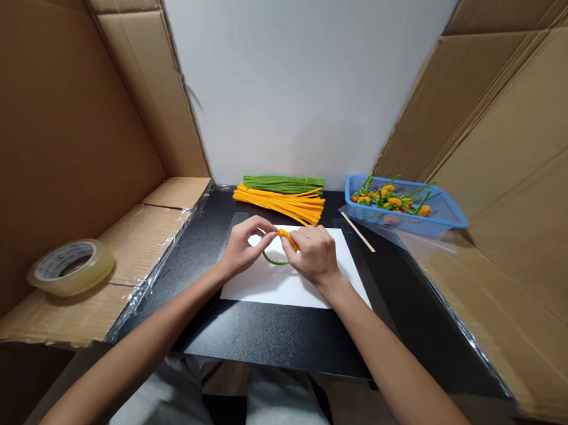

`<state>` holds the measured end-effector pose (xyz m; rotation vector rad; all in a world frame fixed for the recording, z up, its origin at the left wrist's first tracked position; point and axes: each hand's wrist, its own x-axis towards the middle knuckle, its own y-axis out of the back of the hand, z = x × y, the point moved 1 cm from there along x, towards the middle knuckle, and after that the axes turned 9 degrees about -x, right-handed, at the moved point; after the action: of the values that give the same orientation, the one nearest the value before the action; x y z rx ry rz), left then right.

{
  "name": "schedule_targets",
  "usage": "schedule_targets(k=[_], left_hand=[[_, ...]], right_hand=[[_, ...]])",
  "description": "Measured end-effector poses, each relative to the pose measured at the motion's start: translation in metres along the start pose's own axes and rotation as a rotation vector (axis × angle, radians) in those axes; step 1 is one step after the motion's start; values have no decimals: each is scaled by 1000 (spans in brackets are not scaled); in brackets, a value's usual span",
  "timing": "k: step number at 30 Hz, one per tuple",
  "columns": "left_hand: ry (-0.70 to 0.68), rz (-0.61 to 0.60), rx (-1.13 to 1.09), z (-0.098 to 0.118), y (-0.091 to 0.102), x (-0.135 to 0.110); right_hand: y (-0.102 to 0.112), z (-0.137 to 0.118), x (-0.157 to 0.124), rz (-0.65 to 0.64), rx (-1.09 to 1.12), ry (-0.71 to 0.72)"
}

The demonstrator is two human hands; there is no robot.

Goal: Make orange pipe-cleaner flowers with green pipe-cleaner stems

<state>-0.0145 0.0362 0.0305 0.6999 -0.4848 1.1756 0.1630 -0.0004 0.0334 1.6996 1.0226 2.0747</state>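
Observation:
Over a white sheet of paper (279, 292), both hands meet at a coiled orange pipe cleaner (289, 238). My left hand (246, 243) pinches its left end between thumb and fingertips. The fingers of my right hand (315, 250) are closed around its right part and hide some of it. A green pipe cleaner (275, 262) hangs in a curved loop below, between the two hands; where its ends go is hidden by the fingers. Behind the hands lie a bundle of orange pipe cleaners (279, 202) and a bundle of green pipe cleaners (283, 184).
A blue basket (450, 213) at the back right holds several orange-and-green pipe cleaner pieces (393, 198). Near it lies a thin wooden stick (358, 232). A roll of clear tape (76, 267) rests on cardboard at the left. Cardboard walls (521, 188) flank the black table (276, 334).

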Motion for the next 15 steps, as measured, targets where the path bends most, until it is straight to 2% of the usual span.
schedule_targets(k=[7,15], left_hand=[[14,58,-5,2,-4,-4],[204,69,-120,-4,-3,-1]], right_hand=[[0,-2,-1,30,16,-15],[-1,0,-2,10,-29,-9]])
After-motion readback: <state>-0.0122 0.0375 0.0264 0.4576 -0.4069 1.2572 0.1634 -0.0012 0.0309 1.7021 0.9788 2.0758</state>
